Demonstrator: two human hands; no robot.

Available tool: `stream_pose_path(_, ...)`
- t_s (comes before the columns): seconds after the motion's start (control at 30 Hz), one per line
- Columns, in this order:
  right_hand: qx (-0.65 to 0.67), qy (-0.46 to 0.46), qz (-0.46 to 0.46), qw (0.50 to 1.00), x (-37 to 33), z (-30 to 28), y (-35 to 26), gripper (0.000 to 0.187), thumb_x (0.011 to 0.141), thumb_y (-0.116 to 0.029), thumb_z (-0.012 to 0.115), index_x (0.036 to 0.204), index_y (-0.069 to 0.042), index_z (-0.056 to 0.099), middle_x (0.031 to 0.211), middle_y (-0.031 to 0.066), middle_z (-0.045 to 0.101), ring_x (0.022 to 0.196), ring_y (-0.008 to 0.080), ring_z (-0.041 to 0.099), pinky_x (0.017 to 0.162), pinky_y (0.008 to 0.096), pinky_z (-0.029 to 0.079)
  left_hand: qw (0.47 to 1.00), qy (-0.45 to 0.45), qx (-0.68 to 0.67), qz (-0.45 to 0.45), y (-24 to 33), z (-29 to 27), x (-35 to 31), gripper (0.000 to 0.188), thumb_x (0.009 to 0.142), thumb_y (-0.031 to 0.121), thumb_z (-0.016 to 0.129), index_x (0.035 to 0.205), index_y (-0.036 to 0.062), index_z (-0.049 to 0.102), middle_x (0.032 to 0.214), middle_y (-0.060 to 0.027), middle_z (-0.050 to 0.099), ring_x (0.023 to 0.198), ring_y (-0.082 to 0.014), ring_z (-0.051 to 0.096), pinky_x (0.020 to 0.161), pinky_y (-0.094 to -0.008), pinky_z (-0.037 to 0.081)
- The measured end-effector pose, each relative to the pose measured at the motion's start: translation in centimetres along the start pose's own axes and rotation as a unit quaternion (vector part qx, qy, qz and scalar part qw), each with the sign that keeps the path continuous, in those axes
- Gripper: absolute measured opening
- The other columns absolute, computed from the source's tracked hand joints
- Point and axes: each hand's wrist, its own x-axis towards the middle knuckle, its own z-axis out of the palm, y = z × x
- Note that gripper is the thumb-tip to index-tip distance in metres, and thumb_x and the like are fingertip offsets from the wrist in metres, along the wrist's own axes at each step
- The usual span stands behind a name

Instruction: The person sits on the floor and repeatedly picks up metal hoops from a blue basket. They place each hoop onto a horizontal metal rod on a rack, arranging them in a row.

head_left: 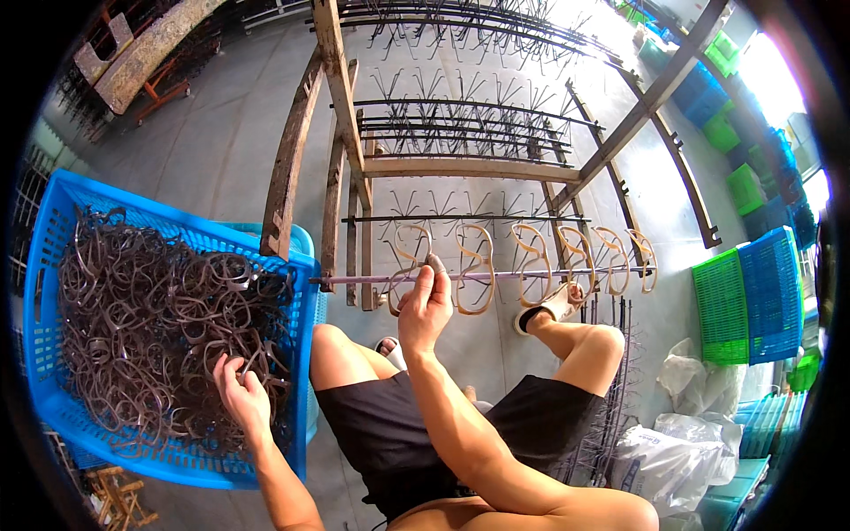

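Right hand (423, 308): thumb and fingers pinched together on the leftmost tan frame (413, 227), at the purplish rod (354, 280). Left hand (243, 396), nearer, lies over dark frames (159, 327) in the blue basket (190, 469); fingers slightly apart, grip cannot be told.

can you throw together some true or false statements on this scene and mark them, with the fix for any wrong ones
1. The left hand is at the dark tangled pieces in the blue basket. True.
2. The right hand rests on a knee. False: it is raised at the horizontal rod.
3. Several tan eyeglass-like frames stand in a row along the rod, to the right of the right hand. True.
4. The basket of dark pieces is on the person's right. False: it is on the left.
5. The person wears black shorts. True.
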Motion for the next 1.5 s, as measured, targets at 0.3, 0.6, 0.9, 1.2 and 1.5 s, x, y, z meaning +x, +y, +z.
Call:
stream_pose_path(0.3,-0.007,-0.069,0.022,0.997,0.3,-0.5,-0.7,0.03,0.096,-0.021,0.049,0.12,-0.003,0.054,0.063,-0.0056,0.043,0.048,0.0016,0.038,0.041,0.0179,0.029,0.988,0.026,-0.131,0.077,-0.7,0.8,-0.6,0.021,0.084,0.0,0.051,0.104,-0.0036,0.057,0.131,-0.0127,0.044,0.101,-0.0247,0.056,0.083,-0.0314,0.048)
stream_pose_path(0.6,0.09,-0.109,0.085,0.986,0.9,-1.9,-1.2,0.031,0.093,-0.01,0.052,0.123,-0.001,0.053,0.064,-0.0055,0.041,0.047,0.0026,0.034,0.041,0.0182,0.027,0.986,0.009,-0.147,0.077,-1.4,1.1,-0.5,0.02,0.085,0.0,0.052,0.105,-0.0023,0.057,0.13,-0.0111,0.044,0.098,-0.0212,0.055,0.08,-0.0294,0.048)
stream_pose_path(0.9,0.066,-0.107,0.059,0.99,-0.3,-0.8,-0.2,0.039,0.098,-0.021,0.046,0.133,-0.006,0.044,0.056,-0.0041,0.042,0.049,0.004,0.04,0.045,0.0209,0.037,0.984,0.006,-0.157,0.084,-1.5,1.1,-0.5,0.019,0.085,0.002,0.053,0.104,-0.0015,0.056,0.13,-0.0106,0.044,0.09,-0.019,0.055,0.075,-0.0278,0.047)
stream_pose_path(1.2,-0.034,-0.122,0.021,0.992,-1.9,1.0,0.5,0.043,0.098,-0.019,0.042,0.139,-0.008,0.035,0.056,-0.0018,0.042,0.048,0.005,0.043,0.044,0.0236,0.046,0.983,-0.049,-0.129,0.117,-1.0,-0.5,0.0,0.012,0.086,0.009,0.06,0.093,-0.0006,0.062,0.114,-0.0112,0.048,0.088,-0.0203,0.056,0.071,-0.028,0.049)
stream_pose_path(1.5,-0.119,-0.118,-0.027,0.985,-1.2,0.1,0.0,0.031,0.099,-0.02,0.041,0.126,-0.005,0.046,0.054,-0.0009,0.043,0.045,0.006,0.042,0.042,0.0244,0.044,0.954,-0.021,-0.299,0.01,-1.7,-0.3,-0.3,0.018,0.091,0.014,0.056,0.098,-0.0013,0.06,0.092,-0.0052,0.052,0.072,-0.0115,0.054,0.062,-0.0225,0.045)
